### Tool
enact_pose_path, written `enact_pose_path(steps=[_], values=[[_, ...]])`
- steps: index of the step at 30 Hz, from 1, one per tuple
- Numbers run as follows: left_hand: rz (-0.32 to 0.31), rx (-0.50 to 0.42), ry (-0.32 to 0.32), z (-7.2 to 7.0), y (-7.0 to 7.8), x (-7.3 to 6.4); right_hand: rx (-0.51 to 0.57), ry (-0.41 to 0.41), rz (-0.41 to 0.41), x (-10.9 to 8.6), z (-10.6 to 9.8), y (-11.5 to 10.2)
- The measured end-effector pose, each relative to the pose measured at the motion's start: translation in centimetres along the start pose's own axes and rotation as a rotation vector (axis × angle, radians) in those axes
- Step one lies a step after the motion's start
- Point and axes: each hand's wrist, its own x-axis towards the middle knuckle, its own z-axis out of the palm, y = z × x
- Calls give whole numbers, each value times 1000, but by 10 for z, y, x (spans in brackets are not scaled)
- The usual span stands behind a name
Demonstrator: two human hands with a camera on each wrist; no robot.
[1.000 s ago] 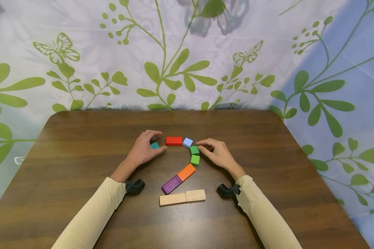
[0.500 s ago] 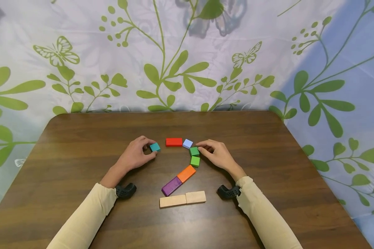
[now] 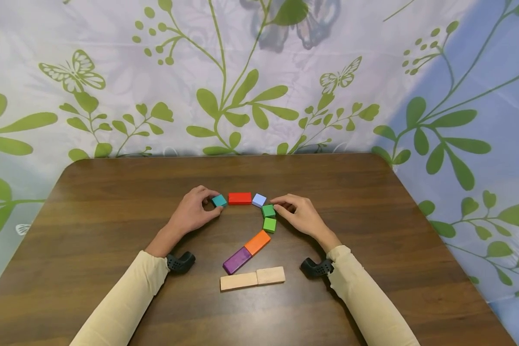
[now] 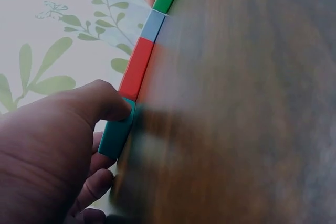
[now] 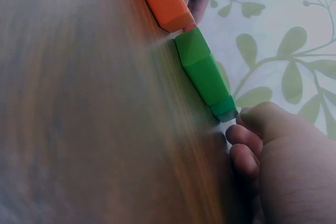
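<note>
My left hand [image 3: 192,210] pinches a teal block [image 3: 219,200] between thumb and fingers; the thumb lies on its near side in the left wrist view. The teal block stands at the left end of a red block [image 3: 240,198], so close that I cannot tell whether they touch. A light blue block [image 3: 259,200] follows on the right, then a dark green block [image 3: 268,211] and a light green block [image 3: 269,225]. My right hand [image 3: 302,214] rests beside the dark green block, fingers loosely bent, holding nothing; whether its thumb touches the block is unclear.
An orange block [image 3: 257,242] and a purple block [image 3: 237,260] continue the curve diagonally toward me. Two plain wooden blocks [image 3: 239,281] lie end to end in front of them. Behind the brown table [image 3: 350,182] hangs a leaf-patterned cloth [image 3: 164,72].
My left hand first drew back to the left, then moved right with the teal block, bringing it up against or very near the red block. The right hand has stayed in place.
</note>
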Motion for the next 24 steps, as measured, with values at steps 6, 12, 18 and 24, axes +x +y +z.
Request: enact_pose_path(steps=[6, 12, 18, 24], values=[[-1, -18, 17, -2, 0, -1, 4, 2, -11, 3, -1, -1], [-10, -17, 18, -1, -1, -3, -3, -10, -7, 4, -1, -1], [-18, -19, 13, 1, -3, -3, -7, -11, 0, 4, 0, -2], [-28, -27, 11, 1, -2, -4, -1, -6, 4, 2, -1, -1]])
